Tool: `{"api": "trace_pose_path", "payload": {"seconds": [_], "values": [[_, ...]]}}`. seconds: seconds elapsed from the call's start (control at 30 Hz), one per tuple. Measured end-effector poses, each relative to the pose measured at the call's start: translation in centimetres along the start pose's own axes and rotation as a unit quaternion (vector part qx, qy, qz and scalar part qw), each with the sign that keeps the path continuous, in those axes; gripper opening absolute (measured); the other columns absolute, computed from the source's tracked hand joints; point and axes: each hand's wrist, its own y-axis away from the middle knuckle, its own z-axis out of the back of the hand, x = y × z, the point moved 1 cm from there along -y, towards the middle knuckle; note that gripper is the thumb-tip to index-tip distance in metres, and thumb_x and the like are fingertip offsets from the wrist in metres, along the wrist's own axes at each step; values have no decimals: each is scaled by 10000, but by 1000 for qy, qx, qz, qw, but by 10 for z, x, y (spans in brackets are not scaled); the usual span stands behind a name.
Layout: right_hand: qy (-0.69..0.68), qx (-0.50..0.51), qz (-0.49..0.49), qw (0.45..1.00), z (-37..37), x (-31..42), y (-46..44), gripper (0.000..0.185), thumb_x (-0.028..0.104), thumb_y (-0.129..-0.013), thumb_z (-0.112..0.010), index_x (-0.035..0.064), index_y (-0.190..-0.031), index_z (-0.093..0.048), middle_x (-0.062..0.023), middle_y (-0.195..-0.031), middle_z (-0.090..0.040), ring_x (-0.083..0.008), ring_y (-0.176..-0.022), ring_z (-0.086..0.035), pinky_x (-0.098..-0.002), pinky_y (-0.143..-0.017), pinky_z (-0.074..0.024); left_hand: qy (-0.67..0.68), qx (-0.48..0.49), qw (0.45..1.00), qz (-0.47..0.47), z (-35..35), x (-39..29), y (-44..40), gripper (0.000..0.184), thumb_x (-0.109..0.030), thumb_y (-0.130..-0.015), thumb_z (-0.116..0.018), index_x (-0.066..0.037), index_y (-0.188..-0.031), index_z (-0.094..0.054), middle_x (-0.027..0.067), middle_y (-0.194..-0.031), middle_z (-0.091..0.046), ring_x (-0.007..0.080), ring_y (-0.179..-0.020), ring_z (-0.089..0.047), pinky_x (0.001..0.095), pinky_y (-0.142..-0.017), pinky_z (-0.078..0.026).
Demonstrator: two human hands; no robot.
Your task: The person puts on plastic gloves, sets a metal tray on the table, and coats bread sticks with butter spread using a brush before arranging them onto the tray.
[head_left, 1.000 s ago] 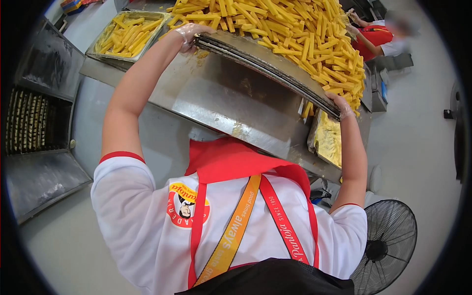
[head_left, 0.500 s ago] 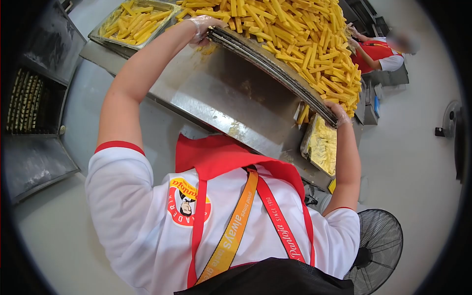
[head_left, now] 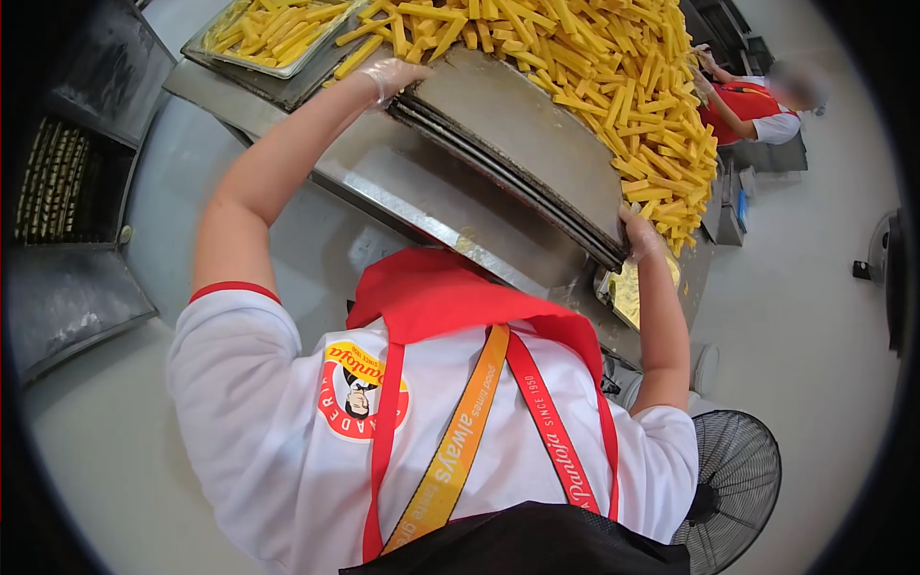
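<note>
My left hand (head_left: 396,79), in a clear plastic glove, grips the left end of a stack of flat metal baking trays (head_left: 527,125). At the opposite end of the stack, my right hand (head_left: 642,233), also gloved, is closed on its edge. Several dark tray edges are layered along the side nearest me, and the grey top surface is bare. Right behind the trays lies a large heap of yellow sticks (head_left: 632,86), which look like cut dough or potato. Under the stack is a metal table (head_left: 412,206).
A tray (head_left: 287,70) of yellow sticks stands at the upper left; a yellow-lined tray (head_left: 628,297) is by my right wrist. A rack (head_left: 53,182) stands left, a fan (head_left: 728,489) lower right. A co-worker in a red apron (head_left: 743,107) is at the upper right.
The tray stack has tipped, so more of its flat top shows. Both hands have moved with it, still gripping its ends, and my right hand is slightly higher in view.
</note>
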Motion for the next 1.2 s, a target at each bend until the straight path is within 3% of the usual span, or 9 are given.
{"api": "trace_pose_path", "payload": {"seconds": [0.1,0.3,0.4,0.5,0.6,0.7,0.8,0.93,1.2], "values": [[55,-7,4,998,2,-18,-15,455,429,-987,-477,6,-1082,-615,-103,-911,-675,-258,-741,-655,-399,-678,-550,-132,4,991,-35,-3,23,-6,652,-543,-894,-495,3,-1229,-619,156,-1234,-641,268,-1087,-617,367,-924,-450],[69,-16,-59,996,-12,-34,-18,524,518,-983,-451,29,-1087,-611,-117,-977,-669,-262,-816,-658,-446,-683,-547,-169,-29,985,32,-10,20,32,521,-446,-890,-538,-11,-1147,-665,151,-1123,-685,253,-984,-647,380,-853,-479],[104,-61,-65,991,-39,-18,26,483,525,-943,-450,93,-774,-587,-46,-622,-518,-224,-530,-511,-438,-476,-427,-142,-38,988,57,-16,26,34,457,-388,-875,-577,-8,-1107,-681,150,-1062,-703,249,-930,-654,383,-803,-491],[131,-42,-91,986,-26,-27,6,575,574,-973,-427,55,-1159,-586,-141,-1079,-661,-297,-913,-655,-504,-746,-533,-63,-17,995,73,-17,34,29,428,-349,-860,-602,9,-1079,-684,151,-1020,-709,250,-866,-653,387,-771,-497],[73,10,-91,993,-17,-32,-6,547,555,-980,-433,68,-1180,-582,-134,-1054,-667,-279,-910,-651,-497,-759,-535,-193,-28,981,19,-13,28,21,385,-306,-854,-609,33,-1019,-686,164,-964,-708,254,-808,-649,386,-748,-501],[43,-3,-32,999,2,-38,-28,520,515,-987,-454,50,-1180,-585,-122,-1025,-672,-266,-888,-654,-476,-761,-544,-108,-65,992,-13,-14,19,25,336,-265,-856,-599,33,-983,-690,169,-948,-705,265,-788,-651,390,-735,-502],[18,-45,-5,999,-12,-19,2,436,441,-965,-476,124,-677,-553,-18,-545,-459,-196,-478,-466,-377,-467,-392,-150,-77,986,-14,-11,8,16,317,-245,-845,-595,29,-971,-693,204,-966,-696,318,-829,-663,402,-751,-503],[68,-50,36,996,6,-18,-17,399,419,-963,-521,48,-889,-646,-65,-739,-592,-209,-634,-565,-368,-502,-431,-268,-56,960,-62,-8,-17,30,295,-192,-825,-580,37,-974,-691,249,-992,-671,386,-892,-654,426,-785,-502],[142,-22,6,990,20,-17,-25,391,351,-1006,-490,3,-1168,-563,-126,-960,-667,-303,-782,-665,-490,-656,-564,-353,-51,930,-82,-9,-28,44,289,-45,-780,-499,73,-964,-689,258,-1049,-658,399,-942,-650,436,-804,-513]]}}
